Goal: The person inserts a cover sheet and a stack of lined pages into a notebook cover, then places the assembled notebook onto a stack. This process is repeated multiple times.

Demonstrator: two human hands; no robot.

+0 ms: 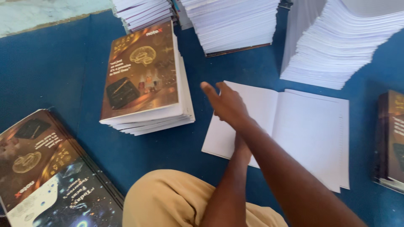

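Note:
My right hand reaches leftward across my body, fingers stretched out and apart, holding nothing. It hovers over the left page of an open white booklet that lies flat on the blue mat. My left forearm rises from below and passes under my right forearm. Only a small part of my left hand shows, resting at the booklet's near edge, and its fingers are hidden. Just left of my right hand stands a stack of notebooks with a brown illustrated cover on top.
Tall piles of white paper blocks stand at the back and back right. Flat printed covers lie fanned at the lower left. Another covered stack sits at the right edge. My knee in tan trousers is at the bottom.

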